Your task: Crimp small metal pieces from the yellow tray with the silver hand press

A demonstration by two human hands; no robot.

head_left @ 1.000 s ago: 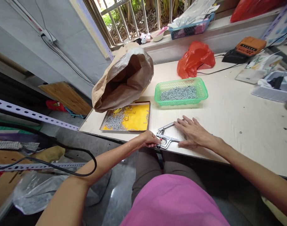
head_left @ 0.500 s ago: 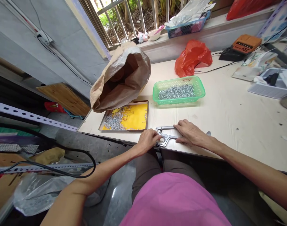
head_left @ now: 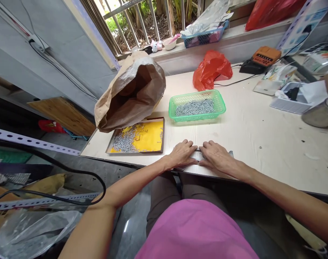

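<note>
A silver metal fitting lies flat at the table's front edge, mostly covered by both hands. My left hand is closed over its left part, fingers pointing right. My right hand grips the other side, its fingertips close to the left ones. A grey end sticks out behind the right hand; whether it belongs to the fitting I cannot tell. To the left, a shallow tray with a yellow bottom holds a heap of small silver screws. A green plastic basket beyond the hands contains many similar pieces.
An open brown paper bag leans over the tray's back edge. Behind the basket is a crumpled red plastic bag. An orange and black charger with a cable and a grey basket stand to the right.
My left hand has moved right along the fitting, from its round, spring-fitted end towards my right hand, and now covers that end. The view has shifted slightly.
</note>
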